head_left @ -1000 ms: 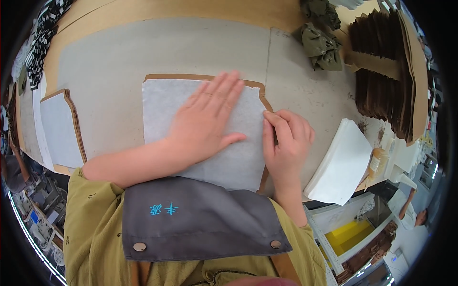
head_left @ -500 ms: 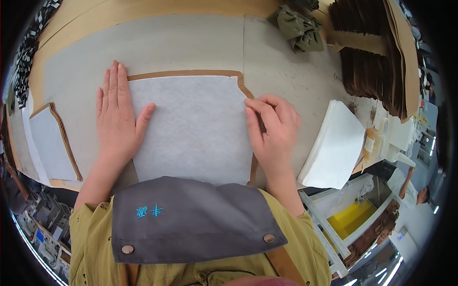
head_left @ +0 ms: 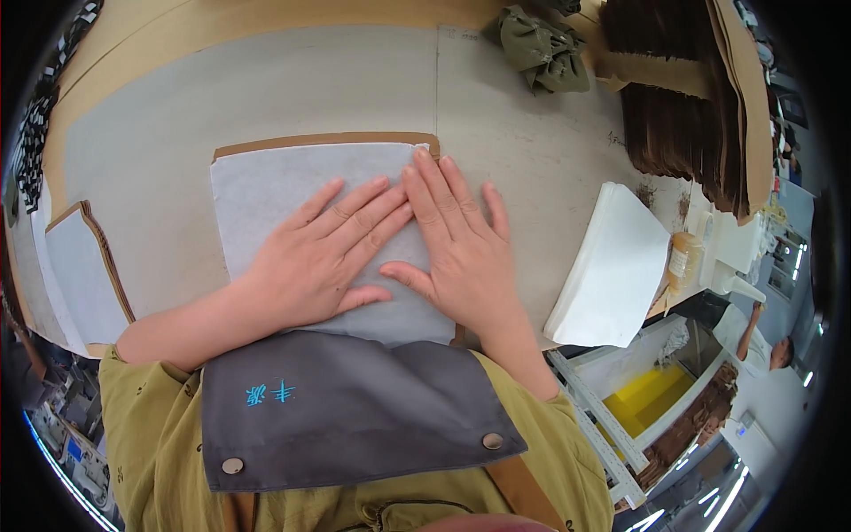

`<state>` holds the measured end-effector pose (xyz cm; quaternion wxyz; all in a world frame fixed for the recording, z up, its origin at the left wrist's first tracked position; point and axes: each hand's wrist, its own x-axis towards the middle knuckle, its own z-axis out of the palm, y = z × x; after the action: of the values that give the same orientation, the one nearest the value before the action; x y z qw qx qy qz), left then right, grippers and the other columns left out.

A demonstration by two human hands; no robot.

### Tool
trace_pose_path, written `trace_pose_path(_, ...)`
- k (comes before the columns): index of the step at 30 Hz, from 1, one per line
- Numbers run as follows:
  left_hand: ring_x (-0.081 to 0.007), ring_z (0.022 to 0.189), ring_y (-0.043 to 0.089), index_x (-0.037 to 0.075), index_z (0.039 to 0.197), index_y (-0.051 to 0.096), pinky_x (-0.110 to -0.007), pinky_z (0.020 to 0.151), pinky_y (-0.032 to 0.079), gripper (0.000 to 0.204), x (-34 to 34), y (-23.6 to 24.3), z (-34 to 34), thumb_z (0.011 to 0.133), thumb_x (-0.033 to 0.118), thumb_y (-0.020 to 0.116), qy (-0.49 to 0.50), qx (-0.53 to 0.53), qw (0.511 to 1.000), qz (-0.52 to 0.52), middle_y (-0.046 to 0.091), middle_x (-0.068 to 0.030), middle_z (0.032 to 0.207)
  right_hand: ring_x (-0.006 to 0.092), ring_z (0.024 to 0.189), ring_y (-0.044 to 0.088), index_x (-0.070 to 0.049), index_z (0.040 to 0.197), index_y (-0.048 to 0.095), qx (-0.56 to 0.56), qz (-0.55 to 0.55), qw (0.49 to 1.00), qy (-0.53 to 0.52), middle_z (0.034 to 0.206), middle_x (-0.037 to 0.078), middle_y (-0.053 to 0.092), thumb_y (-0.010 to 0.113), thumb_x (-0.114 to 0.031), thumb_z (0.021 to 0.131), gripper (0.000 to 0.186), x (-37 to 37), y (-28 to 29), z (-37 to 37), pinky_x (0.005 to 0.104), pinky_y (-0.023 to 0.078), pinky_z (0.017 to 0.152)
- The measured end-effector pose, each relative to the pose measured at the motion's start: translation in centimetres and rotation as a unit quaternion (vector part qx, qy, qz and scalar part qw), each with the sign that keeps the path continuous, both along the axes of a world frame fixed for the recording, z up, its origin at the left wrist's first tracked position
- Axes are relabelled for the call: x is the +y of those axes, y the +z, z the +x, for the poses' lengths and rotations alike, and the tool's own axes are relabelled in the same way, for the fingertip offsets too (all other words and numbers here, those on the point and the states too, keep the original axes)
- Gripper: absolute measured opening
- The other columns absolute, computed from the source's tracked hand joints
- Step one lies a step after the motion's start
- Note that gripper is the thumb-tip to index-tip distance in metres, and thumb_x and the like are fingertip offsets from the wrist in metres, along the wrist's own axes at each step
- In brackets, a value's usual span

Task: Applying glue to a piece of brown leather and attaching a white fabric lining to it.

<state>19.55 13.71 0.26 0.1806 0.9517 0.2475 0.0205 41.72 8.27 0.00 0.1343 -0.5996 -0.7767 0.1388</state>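
Observation:
A white fibrous sheet [head_left: 266,186] lies over a brown piece with layered-looking edges [head_left: 328,137], whose border shows along the top and at the right corners. My left hand [head_left: 319,248] rests flat on the white sheet, fingers stretched toward the upper right. My right hand [head_left: 456,248] also lies flat, fingers out and pointing up, across the sheet's right part and its edge, hiding much of that edge. The fingertips of both hands meet near the sheet's upper right corner.
Another white-topped brown stack [head_left: 80,266] lies left, white sheets [head_left: 607,266] and a container [head_left: 684,262] right. Crumpled olive cloth [head_left: 536,53] and dark brown layered pieces [head_left: 674,133] sit upper right, patterned cloth [head_left: 37,133] far left. A person [head_left: 753,350] is at lower right.
My left hand went out to the sheet's left edge, then came back to its middle. My right hand released its pinch at the right edge and spread flat.

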Motion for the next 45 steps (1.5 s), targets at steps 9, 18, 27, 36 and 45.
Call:
trace_pose_path(9, -0.0317, 0.147, 0.041, 0.006, 0.156, 0.040, -0.047, 0.120, 0.032, 0.083, 2.0, 0.3, -1.4, 0.086, 0.035, 0.075, 0.137, -0.040, 0.990, -0.005, 0.041, -0.0138, 0.160, 0.0250, 0.148, 0.040, -0.013, 0.156, 0.041, 0.015, -0.023, 0.999, -0.039, 0.164, 0.007, 0.039, 0.066, -0.053, 0.091, 0.081, 0.7, -0.3, 0.7, 0.0498, 0.028, 0.117)
trace_pose_path(18, -0.0287, 0.098, 0.060, 0.010, 0.115, 0.061, -0.042, 0.089, 0.047, 0.042, 9.1, 3.1, 1.0, 0.079, 0.017, 0.082, 0.097, -0.019, 0.990, -0.101, 0.061, -0.0078, 0.101, 0.0287, 0.124, 0.059, -0.007, 0.138, 0.060, 0.141, 0.084, 0.980, -0.109, 0.138, 0.011, 0.064, 0.076, -0.022, 0.088, 0.054, 1.1, 0.4, 1.2, 0.0418, 0.036, 0.105)
trace_pose_path(27, -0.0086, 0.085, 0.060, 0.002, 0.111, 0.070, -0.028, 0.078, 0.049, 0.023, 14.2, 4.2, 3.8, 0.098, 0.020, 0.067, 0.049, -0.049, 0.889, -0.453, 0.070, -0.0012, 0.090, 0.0279, 0.095, 0.065, -0.007, 0.106, 0.064, 0.188, 0.110, 0.972, -0.085, 0.103, 0.005, 0.070, 0.077, 0.001, 0.081, 0.030, 3.0, 4.3, 0.6, 0.0388, 0.047, 0.088)
trace_pose_path(36, -0.0032, 0.074, 0.057, 0.001, 0.116, 0.071, -0.022, 0.071, 0.045, 0.030, 14.3, 3.7, 3.9, 0.093, 0.022, 0.073, 0.084, -0.059, 0.826, -0.555, 0.068, 0.0026, 0.079, 0.0289, 0.086, 0.062, -0.008, 0.103, 0.062, 0.182, 0.122, 0.976, -0.015, 0.092, 0.005, 0.066, 0.075, 0.004, 0.078, 0.031, 5.8, 3.2, -1.2, 0.0396, 0.048, 0.079)
trace_pose_path(45, -0.0026, 0.072, 0.055, -0.001, 0.118, 0.069, -0.020, 0.069, 0.043, 0.036, 14.1, 3.2, 3.7, 0.089, 0.019, 0.075, 0.119, -0.077, 0.803, -0.580, 0.067, 0.0031, 0.077, 0.0280, 0.090, 0.061, -0.007, 0.104, 0.061, 0.094, 0.132, 0.987, 0.019, 0.094, 0.006, 0.065, 0.071, 0.004, 0.079, 0.029, 5.9, 3.4, -1.7, 0.0387, 0.049, 0.079)
